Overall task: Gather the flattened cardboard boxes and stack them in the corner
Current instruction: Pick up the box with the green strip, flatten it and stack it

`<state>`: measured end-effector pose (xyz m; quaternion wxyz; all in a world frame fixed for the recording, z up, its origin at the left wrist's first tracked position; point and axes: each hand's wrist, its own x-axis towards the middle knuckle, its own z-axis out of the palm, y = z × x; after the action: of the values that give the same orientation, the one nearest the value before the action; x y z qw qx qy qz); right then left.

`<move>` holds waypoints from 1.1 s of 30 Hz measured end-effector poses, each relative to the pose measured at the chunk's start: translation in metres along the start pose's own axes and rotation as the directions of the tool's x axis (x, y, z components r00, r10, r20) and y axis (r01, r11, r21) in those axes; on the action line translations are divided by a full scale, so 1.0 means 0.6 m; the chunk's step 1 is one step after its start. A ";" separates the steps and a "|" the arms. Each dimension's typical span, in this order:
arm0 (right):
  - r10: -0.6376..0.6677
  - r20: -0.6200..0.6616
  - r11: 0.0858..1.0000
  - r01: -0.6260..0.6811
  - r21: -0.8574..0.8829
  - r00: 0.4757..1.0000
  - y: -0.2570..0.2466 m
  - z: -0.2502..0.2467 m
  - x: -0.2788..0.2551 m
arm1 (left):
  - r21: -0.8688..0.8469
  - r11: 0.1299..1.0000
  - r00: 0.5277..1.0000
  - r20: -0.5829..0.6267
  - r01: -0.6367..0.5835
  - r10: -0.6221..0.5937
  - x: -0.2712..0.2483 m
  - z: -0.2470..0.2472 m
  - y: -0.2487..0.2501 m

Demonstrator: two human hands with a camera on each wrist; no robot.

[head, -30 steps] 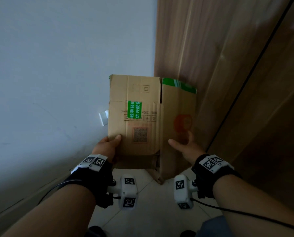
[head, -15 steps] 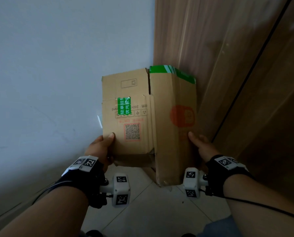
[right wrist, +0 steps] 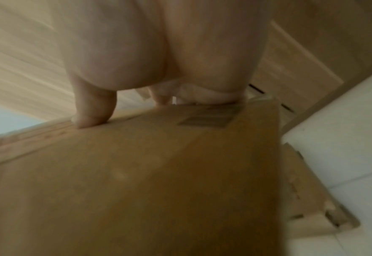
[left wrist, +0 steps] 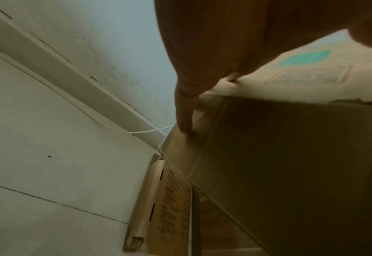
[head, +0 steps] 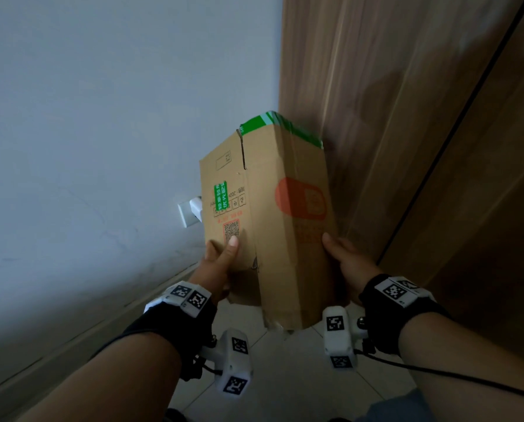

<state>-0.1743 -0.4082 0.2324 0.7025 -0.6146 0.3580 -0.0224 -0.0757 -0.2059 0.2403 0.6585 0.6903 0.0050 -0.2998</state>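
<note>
While the left hand (head: 221, 263) pinches its lower left edge, the flattened cardboard box (head: 272, 214) stands upright in the corner. The right hand (head: 347, 257) holds its right edge, both grips narrow on cardboard.

Room's dim, light v. flat, no glare. Head view bends at edges, wide-angle. Both wrist views soft w/ motion blur, right one worst; close skin out of focus.
</note>
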 end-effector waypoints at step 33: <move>-0.237 -0.432 0.971 0.196 -0.137 0.870 0.004 -0.063 0.007 | 0.220 0.974 0.925 -0.355 -0.059 0.136 0.043 -0.066 0.003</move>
<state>-0.1919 -0.4416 0.2285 0.5667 -0.6600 0.4388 -0.2251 -0.0379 -0.1800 0.2291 0.5853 0.7977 0.0629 -0.1309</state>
